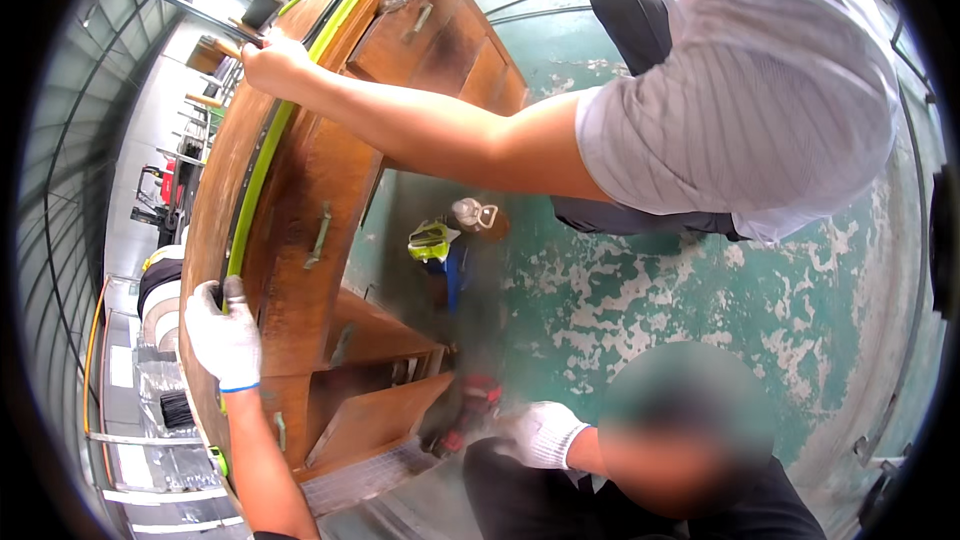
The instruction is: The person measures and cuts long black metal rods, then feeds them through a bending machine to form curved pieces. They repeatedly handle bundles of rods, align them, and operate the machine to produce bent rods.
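My left hand [224, 335], in a white glove with grey fingertips and a blue cuff, rests on the edge of a brown wooden cabinet [285, 300]. Its fingers are curled and the thumb lies by a bright green strip [257, 175] that runs along the edge beside a black one. Whether the strip itself is gripped I cannot make out. My right hand is not in view. Farther along that edge, a co-worker's bare hand [275, 62] closes near a black rod [180, 5] and a wooden handle [226, 47].
A co-worker in a grey shirt [760, 90] crouches at the right. Another person, head blurred, crouches at lower right, a white-gloved hand [545, 432] near a blurred red object [480, 398]. A bottle [484, 218] and a green-white packet [432, 239] stand by the cabinet.
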`<state>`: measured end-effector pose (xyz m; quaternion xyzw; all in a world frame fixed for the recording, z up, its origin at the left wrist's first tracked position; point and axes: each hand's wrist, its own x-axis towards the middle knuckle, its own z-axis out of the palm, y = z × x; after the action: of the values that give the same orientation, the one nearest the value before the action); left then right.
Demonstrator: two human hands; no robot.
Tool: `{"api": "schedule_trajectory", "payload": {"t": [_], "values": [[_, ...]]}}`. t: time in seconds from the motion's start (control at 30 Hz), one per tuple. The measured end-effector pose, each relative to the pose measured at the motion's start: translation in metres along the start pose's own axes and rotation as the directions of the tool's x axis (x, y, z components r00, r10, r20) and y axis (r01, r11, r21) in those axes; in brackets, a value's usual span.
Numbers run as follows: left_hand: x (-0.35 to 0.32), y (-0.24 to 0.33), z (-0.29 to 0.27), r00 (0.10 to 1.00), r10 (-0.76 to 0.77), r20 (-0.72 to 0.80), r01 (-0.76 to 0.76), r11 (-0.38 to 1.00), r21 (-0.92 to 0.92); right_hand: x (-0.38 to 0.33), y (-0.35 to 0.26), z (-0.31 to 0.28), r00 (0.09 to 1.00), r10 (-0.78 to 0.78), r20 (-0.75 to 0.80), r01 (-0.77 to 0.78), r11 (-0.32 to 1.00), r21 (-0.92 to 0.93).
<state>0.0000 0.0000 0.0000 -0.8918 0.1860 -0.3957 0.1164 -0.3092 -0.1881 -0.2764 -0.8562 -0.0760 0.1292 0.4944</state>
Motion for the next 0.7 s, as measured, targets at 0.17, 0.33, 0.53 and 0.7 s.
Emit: {"api": "schedule_trajectory", "payload": {"t": [0.17, 0.33, 0.53, 0.7], "values": [[-0.007, 0.019, -0.003, 0.999, 0.031, 0.008, -0.032, 0.996, 0.084, 0.014, 0.04, 0.0, 0.997, -0.071, 0.035, 0.074, 0.994, -0.084], [-0.002, 0.029, 0.005, 1.0, 0.004, 0.001, -0.004, 0.975, 0.22, 0.033, 0.058, -0.019, 0.962, -0.034, 0.272, 0.074, 0.987, -0.139], [-0.003, 0.02, 0.008, 1.0, 0.027, -0.011, -0.025, 0.987, 0.159, 0.035, 0.046, -0.02, 0.938, -0.111, 0.327, 0.152, 0.983, -0.102], [0.0, 0.031, 0.0, 1.0, 0.007, 0.029, -0.013, 0.978, 0.207, 0.036, 0.048, -0.018, 0.935, -0.125, 0.332, 0.175, 0.976, -0.127]]}}
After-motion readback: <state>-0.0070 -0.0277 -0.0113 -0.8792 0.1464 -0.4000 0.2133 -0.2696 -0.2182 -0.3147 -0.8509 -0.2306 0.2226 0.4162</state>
